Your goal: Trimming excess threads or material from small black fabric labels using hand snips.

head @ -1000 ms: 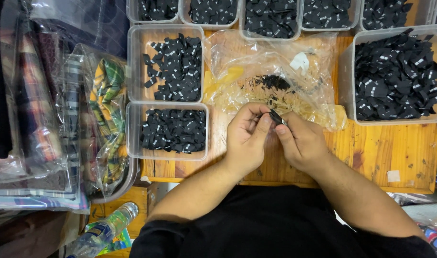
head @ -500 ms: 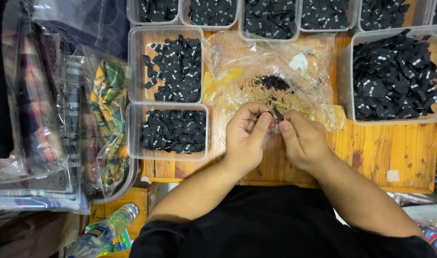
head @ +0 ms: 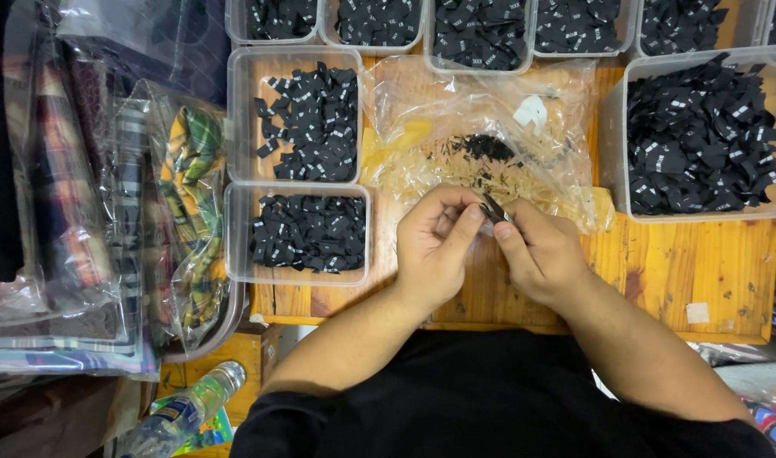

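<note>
My left hand (head: 434, 246) and my right hand (head: 536, 254) meet over the wooden table (head: 667, 271), just in front of a crumpled clear plastic bag (head: 481, 144). Between the fingertips of both hands I pinch a small black fabric label (head: 494, 209). The bag holds a small heap of black labels (head: 488, 148) and a white tag. To the left of my left hand stands a clear tub of black labels (head: 307, 233), with a second such tub (head: 307, 119) behind it.
A large clear tub of black labels (head: 701, 140) stands at the right. A row of similar tubs (head: 481, 30) lines the far edge. Bagged plaid fabrics (head: 91, 212) are stacked at the left. A plastic bottle (head: 184, 411) lies below the table's edge.
The small label between my fingers has shifted a little, and my fingertips have rearranged around it. Both hands stay in the same place.
</note>
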